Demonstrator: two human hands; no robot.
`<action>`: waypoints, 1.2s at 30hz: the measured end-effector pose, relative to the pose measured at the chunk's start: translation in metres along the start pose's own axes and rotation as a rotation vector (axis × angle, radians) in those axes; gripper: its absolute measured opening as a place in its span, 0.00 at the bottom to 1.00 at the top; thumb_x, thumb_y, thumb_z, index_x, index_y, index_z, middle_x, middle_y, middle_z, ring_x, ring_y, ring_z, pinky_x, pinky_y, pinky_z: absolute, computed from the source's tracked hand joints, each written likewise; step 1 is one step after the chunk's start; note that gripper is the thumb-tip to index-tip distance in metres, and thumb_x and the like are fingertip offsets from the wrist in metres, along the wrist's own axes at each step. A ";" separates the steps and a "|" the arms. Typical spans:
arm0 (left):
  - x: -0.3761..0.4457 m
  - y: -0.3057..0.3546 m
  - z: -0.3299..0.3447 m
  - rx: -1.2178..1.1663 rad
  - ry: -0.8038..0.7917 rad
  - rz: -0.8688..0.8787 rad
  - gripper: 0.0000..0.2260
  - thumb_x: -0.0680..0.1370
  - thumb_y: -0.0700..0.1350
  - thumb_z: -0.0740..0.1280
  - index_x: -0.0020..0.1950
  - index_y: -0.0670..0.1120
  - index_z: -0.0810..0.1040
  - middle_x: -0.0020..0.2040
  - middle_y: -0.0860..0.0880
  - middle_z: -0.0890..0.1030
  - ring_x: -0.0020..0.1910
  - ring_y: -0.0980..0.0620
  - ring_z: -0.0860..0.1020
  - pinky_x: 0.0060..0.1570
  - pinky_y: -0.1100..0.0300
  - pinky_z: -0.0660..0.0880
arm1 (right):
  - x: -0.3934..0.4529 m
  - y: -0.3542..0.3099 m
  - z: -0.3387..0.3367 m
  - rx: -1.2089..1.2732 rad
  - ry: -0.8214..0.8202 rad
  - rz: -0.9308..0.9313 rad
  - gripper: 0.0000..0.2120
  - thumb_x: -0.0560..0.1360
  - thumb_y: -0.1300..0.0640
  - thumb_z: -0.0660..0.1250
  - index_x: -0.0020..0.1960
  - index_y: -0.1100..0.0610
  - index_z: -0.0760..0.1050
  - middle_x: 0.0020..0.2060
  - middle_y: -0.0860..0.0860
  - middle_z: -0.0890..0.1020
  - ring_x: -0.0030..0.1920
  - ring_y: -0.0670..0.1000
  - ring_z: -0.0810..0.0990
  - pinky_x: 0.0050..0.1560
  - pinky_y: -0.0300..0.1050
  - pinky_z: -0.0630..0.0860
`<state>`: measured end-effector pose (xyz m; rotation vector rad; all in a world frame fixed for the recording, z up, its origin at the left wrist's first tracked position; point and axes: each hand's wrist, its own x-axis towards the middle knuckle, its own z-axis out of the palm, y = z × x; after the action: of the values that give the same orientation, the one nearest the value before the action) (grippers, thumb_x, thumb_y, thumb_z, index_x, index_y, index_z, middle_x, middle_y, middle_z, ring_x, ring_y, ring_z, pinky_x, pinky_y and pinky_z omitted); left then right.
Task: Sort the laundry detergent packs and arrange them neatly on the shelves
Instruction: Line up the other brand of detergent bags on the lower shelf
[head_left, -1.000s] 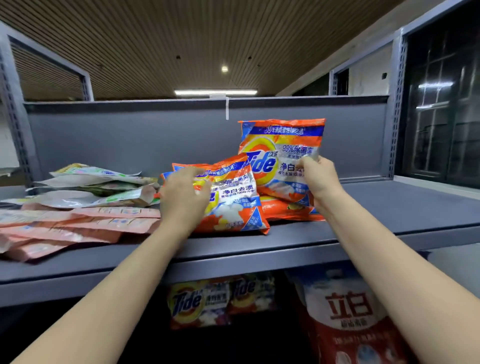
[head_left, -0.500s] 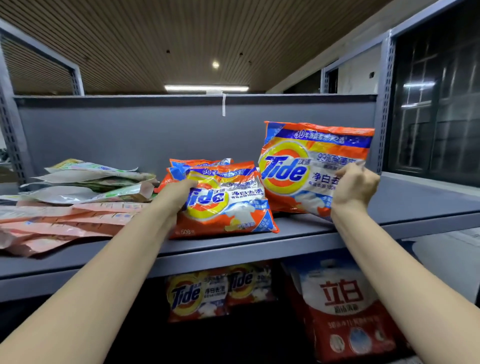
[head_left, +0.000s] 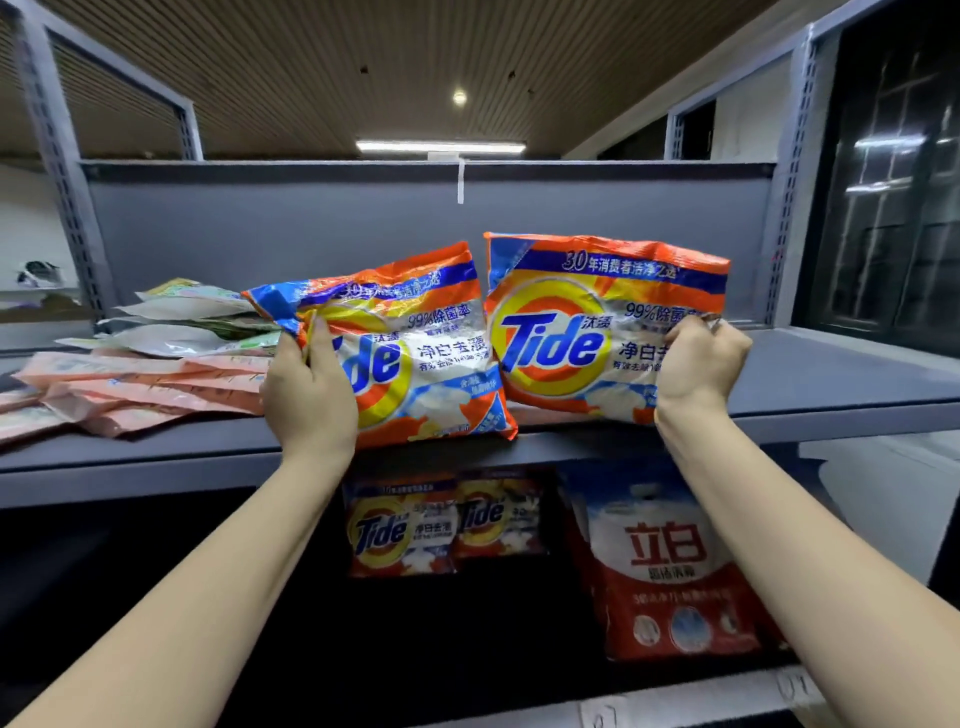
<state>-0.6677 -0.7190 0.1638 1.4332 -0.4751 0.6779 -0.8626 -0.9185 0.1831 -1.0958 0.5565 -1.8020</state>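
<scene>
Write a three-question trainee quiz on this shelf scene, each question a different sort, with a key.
1. True or false: the left hand grips a Tide pack.
2. Which lies left of the Tide packs on the top shelf? A) pink pouches B) bottles C) boxes
3. Fill in: the red and white bag stands on the ____ shelf.

Key: 1 true; 2 A; 3 lower.

I see a grey shelf (head_left: 831, 395) carrying pink packs (head_left: 130, 384) stacked flat at its left, pale packs (head_left: 192, 322) piled behind them, and two Tide packs, left (head_left: 415, 353) and right (head_left: 582, 332), standing at its middle, touching side by side.
</scene>
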 end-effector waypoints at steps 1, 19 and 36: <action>-0.003 0.002 -0.006 -0.024 0.029 0.015 0.14 0.82 0.51 0.57 0.42 0.44 0.69 0.37 0.49 0.73 0.38 0.48 0.68 0.37 0.59 0.58 | -0.001 -0.004 -0.001 0.004 -0.012 -0.021 0.16 0.68 0.66 0.58 0.25 0.52 0.62 0.17 0.40 0.68 0.21 0.40 0.64 0.24 0.34 0.60; -0.124 -0.072 -0.072 0.175 0.025 -0.024 0.22 0.76 0.58 0.55 0.48 0.41 0.78 0.39 0.43 0.81 0.41 0.39 0.78 0.42 0.55 0.69 | -0.057 0.047 -0.093 -0.248 -0.172 0.054 0.13 0.67 0.60 0.57 0.25 0.52 0.59 0.22 0.45 0.62 0.25 0.43 0.57 0.27 0.40 0.55; -0.120 -0.190 -0.036 -0.048 -0.080 -0.721 0.10 0.80 0.36 0.60 0.59 0.35 0.74 0.53 0.37 0.76 0.50 0.42 0.75 0.50 0.50 0.72 | -0.119 0.190 -0.079 -0.369 -0.156 0.869 0.10 0.77 0.68 0.53 0.42 0.59 0.70 0.32 0.56 0.70 0.40 0.58 0.76 0.48 0.55 0.75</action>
<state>-0.6300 -0.7015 -0.0602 1.4585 -0.0137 0.0299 -0.8195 -0.9093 -0.0505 -0.9924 1.0946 -0.8701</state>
